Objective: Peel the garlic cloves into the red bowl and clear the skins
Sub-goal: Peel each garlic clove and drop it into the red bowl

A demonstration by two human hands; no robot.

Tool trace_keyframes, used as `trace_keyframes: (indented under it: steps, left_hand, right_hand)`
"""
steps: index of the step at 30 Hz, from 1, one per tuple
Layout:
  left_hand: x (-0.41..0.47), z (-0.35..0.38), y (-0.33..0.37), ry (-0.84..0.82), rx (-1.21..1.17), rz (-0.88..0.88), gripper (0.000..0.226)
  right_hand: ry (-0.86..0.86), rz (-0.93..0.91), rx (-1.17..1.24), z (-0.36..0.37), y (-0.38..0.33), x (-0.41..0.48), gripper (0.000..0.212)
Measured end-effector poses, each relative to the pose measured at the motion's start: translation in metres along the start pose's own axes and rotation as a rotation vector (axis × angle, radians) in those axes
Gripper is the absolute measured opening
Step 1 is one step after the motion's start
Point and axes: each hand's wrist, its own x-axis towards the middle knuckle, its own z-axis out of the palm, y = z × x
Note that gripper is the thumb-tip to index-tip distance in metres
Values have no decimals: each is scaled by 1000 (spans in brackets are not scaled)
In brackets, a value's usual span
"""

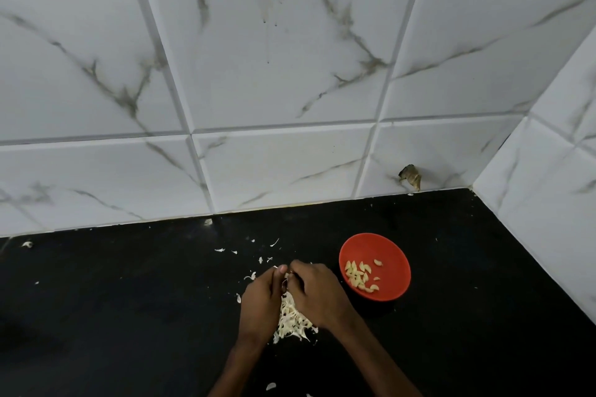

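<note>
Mid-peel, the left hand [259, 303] and right hand [317, 292] each keep a pinching grip on a half-hidden clove [285, 282], which probably goes next into the red bowl [395, 263].

A round red plastic bowl [392, 246] stands upright, a cluster of pale yellow peeled garlic cloves [358, 275] inside. Just left lies a heap of papery off-white garlic skins [293, 319] — stray flakes [251, 275] around it — where the left hand [261, 296] and right hand [317, 293] pinch one mostly hidden clove [285, 282].

left grip [259, 300]: bare | right grip [317, 293]: bare | forearms [382, 361]: bare down to frame edge
</note>
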Motion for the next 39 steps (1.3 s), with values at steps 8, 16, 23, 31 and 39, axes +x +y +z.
trace_keyframes:
  steps: [8, 16, 23, 31, 39]
  left_hand:
    - [3, -3, 0, -141, 2, -3, 48]
    - [2, -12, 13, -295, -449, -41, 47]
    - [5, -11, 10, -216, -411, -20, 62]
    - [-1, -7, 8, -168, -333, 92, 49]
    - [3, -16, 7, -165, -281, 144, 38]
  right_hand:
    - [-67, 10, -26, 2, 3, 2, 17]
    - [43, 0, 405, -4, 10, 0, 20]
    - [-12, -8, 378, -2, 9, -4, 34]
    - [74, 324, 827, 10, -9, -3, 45]
    - [123, 255, 834, 9, -13, -2, 45]
